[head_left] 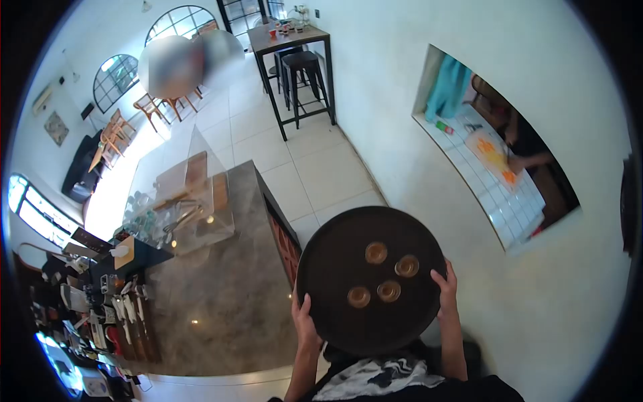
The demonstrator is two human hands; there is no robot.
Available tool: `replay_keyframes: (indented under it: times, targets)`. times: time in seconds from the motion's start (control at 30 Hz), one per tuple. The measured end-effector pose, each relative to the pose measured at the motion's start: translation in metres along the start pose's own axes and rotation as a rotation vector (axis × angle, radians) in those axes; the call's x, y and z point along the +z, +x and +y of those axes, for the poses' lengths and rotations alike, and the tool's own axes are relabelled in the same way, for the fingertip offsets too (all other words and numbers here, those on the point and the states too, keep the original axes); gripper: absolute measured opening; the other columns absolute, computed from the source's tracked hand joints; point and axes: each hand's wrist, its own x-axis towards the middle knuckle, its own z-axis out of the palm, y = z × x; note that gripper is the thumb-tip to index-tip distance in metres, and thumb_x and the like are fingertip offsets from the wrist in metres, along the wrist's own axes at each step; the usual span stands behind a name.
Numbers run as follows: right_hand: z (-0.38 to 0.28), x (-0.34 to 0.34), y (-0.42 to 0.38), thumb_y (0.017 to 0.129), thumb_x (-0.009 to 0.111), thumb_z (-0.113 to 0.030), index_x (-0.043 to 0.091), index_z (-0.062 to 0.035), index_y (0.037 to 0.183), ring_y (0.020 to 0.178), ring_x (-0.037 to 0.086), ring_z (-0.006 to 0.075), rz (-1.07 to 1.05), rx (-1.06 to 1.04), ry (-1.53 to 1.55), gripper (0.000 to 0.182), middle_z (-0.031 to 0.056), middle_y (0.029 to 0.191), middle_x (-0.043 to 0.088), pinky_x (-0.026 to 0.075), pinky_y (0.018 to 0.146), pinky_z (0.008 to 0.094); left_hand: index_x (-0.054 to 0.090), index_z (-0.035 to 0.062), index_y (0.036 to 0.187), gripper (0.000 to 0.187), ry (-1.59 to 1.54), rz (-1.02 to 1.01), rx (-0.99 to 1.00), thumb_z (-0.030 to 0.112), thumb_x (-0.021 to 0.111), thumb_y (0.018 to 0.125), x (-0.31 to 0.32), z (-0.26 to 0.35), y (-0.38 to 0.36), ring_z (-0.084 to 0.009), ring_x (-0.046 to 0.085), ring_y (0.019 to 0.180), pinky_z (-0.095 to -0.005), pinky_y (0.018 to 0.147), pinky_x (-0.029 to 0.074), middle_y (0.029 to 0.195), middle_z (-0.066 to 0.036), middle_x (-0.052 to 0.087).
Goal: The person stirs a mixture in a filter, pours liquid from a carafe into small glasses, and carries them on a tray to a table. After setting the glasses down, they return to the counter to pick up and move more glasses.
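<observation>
A round dark brown serving tray (pixel 348 234) is held level in front of my body. My left hand (pixel 304 323) grips its left edge, thumb on top of the rim. On the opposite edge my right hand (pixel 447 293) has the same hold, with its thumb over the rim. Several small glasses (pixel 388 291) with amber-brown contents stand grouped around the tray's middle, clear of both hands.
To the left runs a grey counter (pixel 221 301) with a clear acrylic guard (pixel 214 181) and bar tools. Ahead, a tall table (pixel 288 39) and black stools (pixel 301 63) stand by the wall. Through the right wall opening (pixel 495 147), a person's arm (pixel 532 161) works over a cutting board (pixel 485 151).
</observation>
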Motion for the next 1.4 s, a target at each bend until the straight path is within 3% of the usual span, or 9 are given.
replay_keyframes:
  times: [0.1, 0.2, 0.27, 0.4, 0.73, 0.83, 1.1, 1.13, 1.4]
  targets:
    - [-0.027, 0.025, 0.083, 0.089, 0.065, -0.007, 0.045, -0.0025, 0.14, 0.118, 0.056, 0.0201, -0.085, 0.018, -0.096, 0.055, 0.0104, 0.13, 0.057, 0.044, 0.101, 0.033, 0.037, 0.0049, 0.148, 0.05, -0.065, 0.15, -0.028, 0.006, 0.049, 0.099, 0.041, -0.008, 0.047, -0.0296, 0.052, 0.127, -0.0424, 0.105, 0.048, 0.142, -0.016, 0.048]
    - [-0.043, 0.049, 0.136, 0.089, 0.066, -0.007, 0.046, -0.0013, 0.14, 0.118, 0.055, 0.0199, -0.182, -0.001, -0.153, 0.055, 0.0104, 0.129, 0.057, 0.044, 0.101, 0.0328, 0.038, 0.0055, 0.145, 0.049, 0.059, 0.139, 0.141, 0.01, 0.053, 0.098, 0.051, -0.011, 0.073, -0.029, 0.059, 0.118, -0.0428, 0.099, 0.05, 0.134, -0.016, 0.054]
    - [-0.035, 0.051, 0.226, 0.089, 0.066, -0.007, 0.048, 0.0004, 0.138, 0.114, 0.057, 0.0195, -0.213, -0.105, -0.281, 0.053, 0.0118, 0.128, 0.058, 0.047, 0.097, 0.0315, 0.038, 0.0056, 0.145, 0.052, -0.011, 0.205, 0.172, 0.008, 0.055, 0.097, 0.11, 0.0, 0.117, -0.0294, 0.058, 0.117, -0.0428, 0.099, 0.05, 0.134, -0.017, 0.054]
    - [-0.113, 0.101, 0.364, 0.09, 0.065, -0.005, 0.048, 0.0043, 0.137, 0.108, 0.062, 0.0196, -0.305, 0.043, -0.126, 0.051, 0.014, 0.124, 0.062, 0.051, 0.093, 0.0305, 0.038, 0.0051, 0.145, 0.053, 0.088, 0.449, 0.219, 0.008, 0.056, 0.096, 0.208, -0.001, 0.195, -0.0295, 0.058, 0.118, -0.0432, 0.099, 0.05, 0.134, -0.017, 0.054]
    - [-0.156, 0.345, 0.463, 0.093, 0.059, -0.002, 0.046, 0.0026, 0.14, 0.112, 0.061, 0.0196, -0.575, -0.094, -0.233, 0.049, 0.014, 0.127, 0.06, 0.05, 0.097, 0.0315, 0.04, 0.0038, 0.146, 0.052, -0.225, 0.429, 0.344, 0.006, 0.056, 0.096, 0.211, 0.147, 0.352, -0.0297, 0.057, 0.119, -0.0418, 0.097, 0.051, 0.135, -0.017, 0.053]
    - [-0.166, 0.417, 0.517, 0.091, 0.061, -0.003, 0.045, 0.0002, 0.142, 0.122, 0.055, 0.0198, -0.525, -0.057, -0.305, 0.053, 0.0127, 0.132, 0.057, 0.043, 0.105, 0.0338, 0.04, 0.0029, 0.145, 0.053, -0.268, 0.468, 0.317, 0.008, 0.058, 0.096, 0.221, 0.199, 0.431, -0.0295, 0.058, 0.117, -0.0416, 0.096, 0.051, 0.134, -0.018, 0.053]
    - [-0.187, 0.604, 0.578, 0.091, 0.061, -0.003, 0.047, -0.0001, 0.137, 0.116, 0.057, 0.021, -0.516, -0.043, -0.227, 0.048, 0.0129, 0.128, 0.057, 0.046, 0.1, 0.0315, 0.042, 0.0013, 0.143, 0.051, -0.275, 0.457, 0.398, 0.008, 0.059, 0.095, 0.203, 0.32, 0.578, -0.0277, 0.06, 0.113, -0.0396, 0.095, 0.052, 0.13, -0.016, 0.057]
    - [-0.176, 0.608, 0.55, 0.092, 0.06, -0.004, 0.046, 0.0011, 0.138, 0.115, 0.058, 0.0215, -0.519, -0.1, -0.252, 0.048, 0.0133, 0.128, 0.057, 0.047, 0.099, 0.0319, 0.042, 0.0012, 0.143, 0.051, -0.303, 0.438, 0.371, 0.007, 0.059, 0.095, 0.187, 0.339, 0.553, -0.0271, 0.06, 0.112, -0.0389, 0.094, 0.052, 0.129, -0.016, 0.057]
    - [-0.163, 0.799, 0.665, 0.096, 0.053, -0.006, 0.046, 0.003, 0.139, 0.114, 0.059, 0.0204, -0.606, -0.086, -0.283, 0.045, 0.0126, 0.126, 0.059, 0.048, 0.098, 0.0312, 0.045, 0.0017, 0.139, 0.047, -0.308, 0.562, 0.345, 0.004, 0.057, 0.094, 0.174, 0.448, 0.714, -0.0263, 0.061, 0.112, -0.0386, 0.092, 0.053, 0.127, -0.015, 0.058]
